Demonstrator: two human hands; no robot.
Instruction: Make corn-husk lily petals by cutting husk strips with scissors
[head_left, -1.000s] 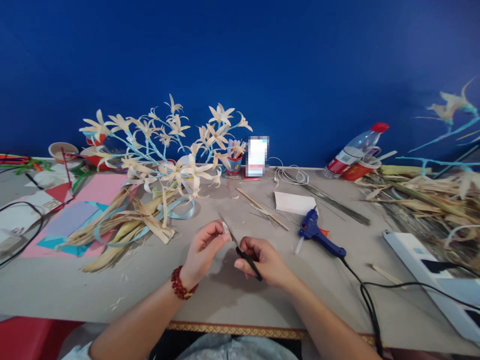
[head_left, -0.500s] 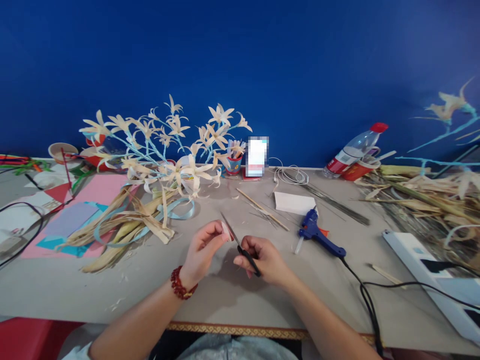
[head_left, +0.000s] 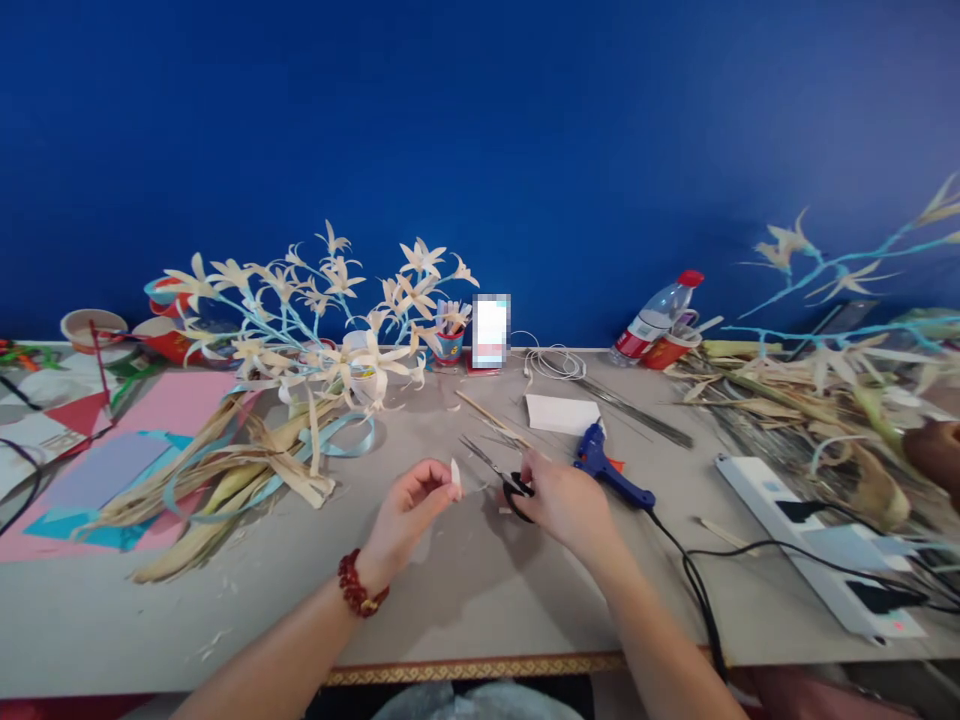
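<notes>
Between the thumb and fingers of my left hand (head_left: 411, 512) is pinched a small white petal-shaped piece (head_left: 455, 473), its pointed tip upward. My right hand (head_left: 566, 500) has its fingers on the black handles of a pair of scissors (head_left: 501, 470). The blades point away to the upper left, slightly parted, low over the table; whether they rest on it I cannot tell. Beyond the scissors lie a thin stick (head_left: 491, 417) and some wires. To the right of my right hand is a blue glue gun (head_left: 611, 468), near a white box (head_left: 562, 413).
Pale husk flowers (head_left: 352, 350) on blue stems stand at the back left. Dried husks (head_left: 232, 480) and ribbon lie left. A power strip (head_left: 810, 550) with black cords is at right, near another person's hand (head_left: 930, 455). A bottle (head_left: 652, 320) leans at the back beside a phone (head_left: 490, 330).
My right hand has moved the scissors away from the white piece, rightward and lower toward the table. My left hand keeps the piece. The view has turned right, and another person's hand shows at the right edge.
</notes>
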